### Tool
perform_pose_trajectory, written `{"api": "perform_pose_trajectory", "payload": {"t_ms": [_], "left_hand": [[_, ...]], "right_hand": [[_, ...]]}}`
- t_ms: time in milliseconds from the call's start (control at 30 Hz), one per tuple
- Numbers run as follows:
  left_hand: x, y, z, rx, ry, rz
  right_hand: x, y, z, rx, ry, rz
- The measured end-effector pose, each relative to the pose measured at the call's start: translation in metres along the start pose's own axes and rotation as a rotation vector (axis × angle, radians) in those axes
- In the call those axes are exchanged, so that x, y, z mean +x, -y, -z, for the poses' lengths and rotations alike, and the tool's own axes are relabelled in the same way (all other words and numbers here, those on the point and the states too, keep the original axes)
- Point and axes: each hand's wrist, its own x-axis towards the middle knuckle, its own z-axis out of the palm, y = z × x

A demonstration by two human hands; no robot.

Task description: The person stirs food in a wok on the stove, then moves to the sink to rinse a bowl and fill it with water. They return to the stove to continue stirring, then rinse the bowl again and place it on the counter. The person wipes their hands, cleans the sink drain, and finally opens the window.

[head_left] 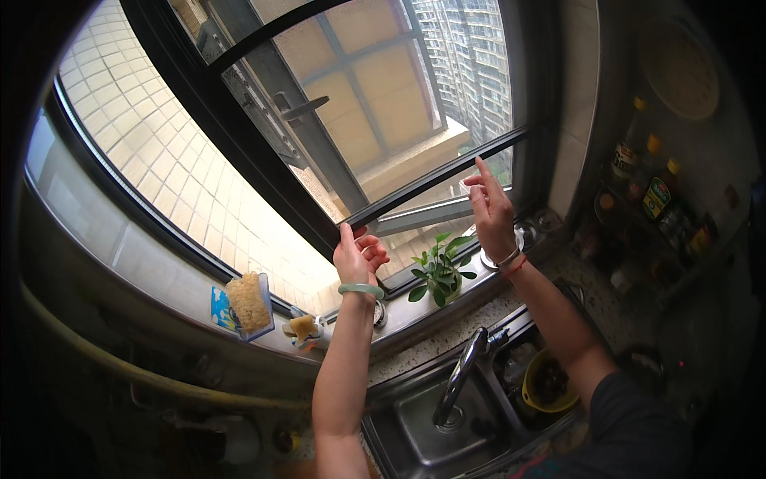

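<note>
A dark window crossbar (447,177) slopes up from left to right across the window. At its lower left end is my left hand (357,259), with the thumb up against the frame corner and the other fingers loosely bent and apart. My right hand (491,211) reaches up to the bar's right part, its index finger stretched to the bar and the other fingers bent apart from it. Neither hand wraps round anything that I can see. Between and below the hands, a leafy green plant (440,271) stands on the window sill (407,319).
Beneath the sill lie a steel sink (435,423), a chrome faucet (461,375) and a yellow basket (536,399) with dark contents. A tan sponge-like block (249,303) rests on the left ledge. Several sauce bottles (658,195) crowd a rack at right. An outer window handle (307,108) juts out beyond.
</note>
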Motion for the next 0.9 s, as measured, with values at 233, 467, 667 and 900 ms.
{"api": "perform_pose_trajectory", "payload": {"t_ms": [233, 467, 667, 900], "left_hand": [[-0.001, 0.004, 0.001, 0.027, -0.002, -0.033], [0.0, 0.004, -0.001, 0.028, -0.002, -0.022], [-0.002, 0.002, 0.002, 0.035, 0.002, -0.016], [-0.003, 0.002, -0.001, 0.028, 0.019, -0.014]], "right_hand": [[0.011, -0.021, -0.002, -0.256, 0.033, 0.068], [0.001, -0.014, -0.01, -0.177, 0.107, 0.104], [0.027, 0.028, -0.005, -0.33, -0.117, 0.447], [0.065, 0.077, -0.019, -0.181, -0.141, 0.626]]}}
